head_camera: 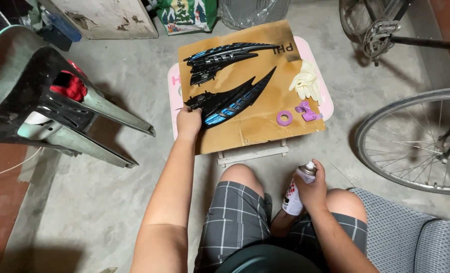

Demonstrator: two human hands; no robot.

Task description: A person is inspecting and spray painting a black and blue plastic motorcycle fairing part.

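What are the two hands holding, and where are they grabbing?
The right hand grips a white spray can around its upper body. The left hand holds the nearer glossy black pointed plastic panel by its wide left end.

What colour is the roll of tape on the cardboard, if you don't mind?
The roll of tape is purple, seen in the head view.

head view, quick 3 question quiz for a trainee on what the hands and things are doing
1. True or false: the left hand touches the nearer black panel.
2. What does the right hand hold?
3. The purple tape roll lies on: A) the floor B) the cardboard C) the chair

Key: 1 true. 2 a spray can, upright above the knees. 3 B.
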